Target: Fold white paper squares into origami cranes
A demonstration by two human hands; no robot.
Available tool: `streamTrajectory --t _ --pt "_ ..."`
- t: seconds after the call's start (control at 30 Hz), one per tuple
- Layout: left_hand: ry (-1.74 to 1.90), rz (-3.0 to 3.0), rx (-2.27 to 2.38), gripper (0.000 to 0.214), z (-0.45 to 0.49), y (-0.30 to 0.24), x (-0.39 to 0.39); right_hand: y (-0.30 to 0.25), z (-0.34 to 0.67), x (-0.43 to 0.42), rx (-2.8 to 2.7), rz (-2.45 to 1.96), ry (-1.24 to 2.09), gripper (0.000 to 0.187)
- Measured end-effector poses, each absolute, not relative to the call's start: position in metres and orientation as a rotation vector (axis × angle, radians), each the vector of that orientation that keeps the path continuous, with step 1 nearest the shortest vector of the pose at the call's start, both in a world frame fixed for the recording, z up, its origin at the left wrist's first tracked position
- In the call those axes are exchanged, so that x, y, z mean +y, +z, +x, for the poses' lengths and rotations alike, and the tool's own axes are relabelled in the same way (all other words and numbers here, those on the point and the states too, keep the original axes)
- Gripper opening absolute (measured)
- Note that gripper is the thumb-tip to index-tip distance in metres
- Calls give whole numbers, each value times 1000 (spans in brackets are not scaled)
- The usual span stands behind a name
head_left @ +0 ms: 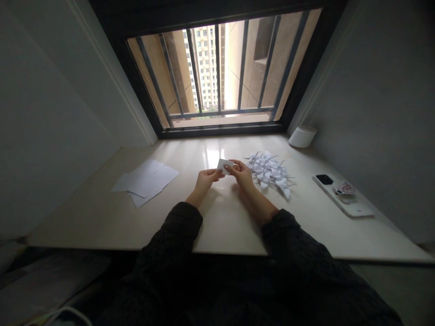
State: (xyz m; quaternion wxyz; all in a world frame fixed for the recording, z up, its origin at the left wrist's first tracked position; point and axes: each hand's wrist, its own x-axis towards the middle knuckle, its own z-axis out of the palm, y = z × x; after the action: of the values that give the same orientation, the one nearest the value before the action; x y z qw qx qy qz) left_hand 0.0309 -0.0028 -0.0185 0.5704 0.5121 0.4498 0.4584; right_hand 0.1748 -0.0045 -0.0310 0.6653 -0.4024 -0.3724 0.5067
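A small piece of folded white paper (222, 163) is held up between both my hands, above the middle of the pale sill. My left hand (207, 178) pinches its lower left edge between thumb and fingers. On the other side, my right hand (240, 172) grips it with the thumb across its front and the fingers behind. Part of the paper is hidden by the right thumb. Just right of my right hand lies a heap of folded white paper cranes (270, 170). To the left of my hands are several loose white paper sheets (152, 179), overlapping one another.
A white phone (353, 206) with a round grip on its back lies at the right. Behind it, a white cylindrical device (302, 136) stands against the wall. The pale sill (224, 231) ends at a barred window (220, 131).
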Motion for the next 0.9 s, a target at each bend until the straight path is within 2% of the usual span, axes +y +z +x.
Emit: streamTrajectory --t 0.3,0.5,0.73,0.9 --pt "1125 1247 1071 43 36 -19 -3 -30 176 -5 -719 -955 1183 40" --pt "1332 1621 1252 28 26 -15 -4 -22 183 -7 -1134 -990 988 44" --pt "1378 2009 1301 16 17 -4 -11 -18 185 -12 -1306 -1085 640 25" --pt "1427 1879 1374 27 18 0 -10 -18 183 -16 -1334 -1065 606 16"
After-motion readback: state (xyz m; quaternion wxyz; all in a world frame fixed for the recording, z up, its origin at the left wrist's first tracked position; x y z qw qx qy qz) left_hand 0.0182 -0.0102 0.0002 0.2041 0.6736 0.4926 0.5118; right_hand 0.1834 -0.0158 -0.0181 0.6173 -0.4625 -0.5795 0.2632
